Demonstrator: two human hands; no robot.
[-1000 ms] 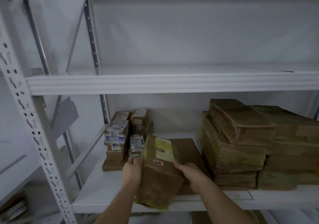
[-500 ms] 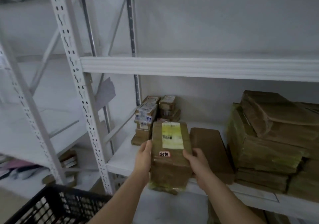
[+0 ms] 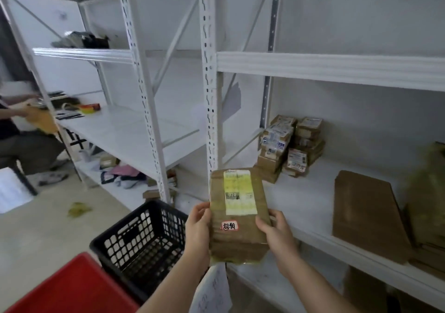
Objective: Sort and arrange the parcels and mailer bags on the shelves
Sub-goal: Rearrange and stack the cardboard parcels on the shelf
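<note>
Nearest the camera, a red bin [image 3: 72, 286] occupies the lower left corner of the view, with a black perforated crate [image 3: 142, 238] just beyond it on the floor. Both hands hold one brown parcel [image 3: 237, 216] upright in front of the shelf's front edge, clear of the shelf surface. The left hand [image 3: 198, 228] grips the parcel's left side, thumb on the front face; the right hand [image 3: 277, 233] grips its right side, fingers [image 3: 261, 224] curled over the front edge. The parcel bears a yellow-green label [image 3: 239, 193] and a small red-bordered sticker [image 3: 230, 225] with handwriting. A white paper sheet [image 3: 212, 291] hangs below the parcel.

On the lower shelf [image 3: 301, 199], a flat brown mailer [image 3: 366, 216] lies toward the right, near the front edge. At the right edge of the view is a blurred stack of brown packages [image 3: 426, 192], possibly wrapped in yellowish film. Toward the rear left corner of the shelf stands a stack of small labelled boxes [image 3: 289, 146].

Farther left, a second shelving unit [image 3: 125, 129] carries assorted items at its far end, where another person [image 3: 21, 129] is seated.
</note>
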